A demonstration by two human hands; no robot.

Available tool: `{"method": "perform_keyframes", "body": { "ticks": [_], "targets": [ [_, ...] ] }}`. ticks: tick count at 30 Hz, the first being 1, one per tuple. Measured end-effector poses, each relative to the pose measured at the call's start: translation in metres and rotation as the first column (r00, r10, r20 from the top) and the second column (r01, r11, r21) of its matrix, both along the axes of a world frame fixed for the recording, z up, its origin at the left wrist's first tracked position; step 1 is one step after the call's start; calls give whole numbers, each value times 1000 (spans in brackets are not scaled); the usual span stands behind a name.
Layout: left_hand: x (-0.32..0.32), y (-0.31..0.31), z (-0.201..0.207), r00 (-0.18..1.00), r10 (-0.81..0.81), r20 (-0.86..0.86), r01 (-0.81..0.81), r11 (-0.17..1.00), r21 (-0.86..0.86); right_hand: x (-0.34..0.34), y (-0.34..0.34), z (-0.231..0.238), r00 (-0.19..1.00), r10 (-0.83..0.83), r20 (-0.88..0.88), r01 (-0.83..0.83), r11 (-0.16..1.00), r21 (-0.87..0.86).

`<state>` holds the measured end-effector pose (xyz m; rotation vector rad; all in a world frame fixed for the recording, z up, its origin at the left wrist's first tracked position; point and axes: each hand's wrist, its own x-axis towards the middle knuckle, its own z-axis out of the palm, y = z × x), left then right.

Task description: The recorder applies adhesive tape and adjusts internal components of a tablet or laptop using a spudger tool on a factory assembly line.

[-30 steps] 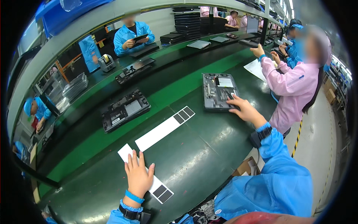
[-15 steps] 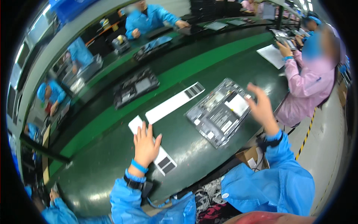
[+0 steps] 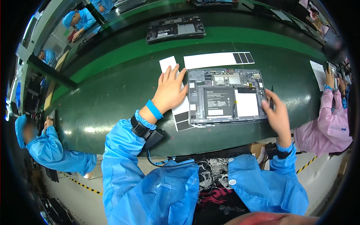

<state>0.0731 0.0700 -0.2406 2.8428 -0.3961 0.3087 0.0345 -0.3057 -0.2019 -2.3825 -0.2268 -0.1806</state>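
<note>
An opened grey laptop base (image 3: 225, 95), with its black battery and circuit boards showing, lies on the dark green belt (image 3: 108, 97) straight in front of me. My left hand (image 3: 170, 90) rests flat, fingers spread, on a white paper strip (image 3: 168, 63) with black squares, its fingertips against the base's left edge. My right hand (image 3: 276, 112) grips the base's right edge with curled fingers. Both arms wear blue sleeves, and a blue band and a black strap sit on the left wrist.
A second white strip (image 3: 213, 60) lies just behind the base. Another opened laptop base (image 3: 175, 28) sits farther back on the belt. A person in blue (image 3: 52, 150) works on my left, one in pink (image 3: 330, 123) on my right, others across the line.
My right hand has dragged the laptop base from the far right to directly in front of me and squared it. The left hand stayed on the strip and now touches the base's edge.
</note>
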Motion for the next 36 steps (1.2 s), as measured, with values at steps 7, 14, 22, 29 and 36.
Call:
{"method": "perform_keyframes", "body": {
  "ticks": [7,14,22,29,36],
  "targets": [
    [22,5,40,997,27,68,-24,999,-45,98,-27,45,991,111,-69,-48,797,602],
    [79,-118,84,930,-348,-118,330,932,-147,198,14,-4,970,204,-132,-70,755,652],
    [110,-155,24,926,-285,-249,283,958,-47,201,13,-20,991,93,-98,-21,823,568],
    [112,-154,23,931,-276,-241,274,961,-41,205,14,-22,985,130,-118,-51,857,513],
    [117,-156,18,931,-301,-204,297,953,-52,204,15,-20,991,120,-53,-83,886,456]
  ]
}}
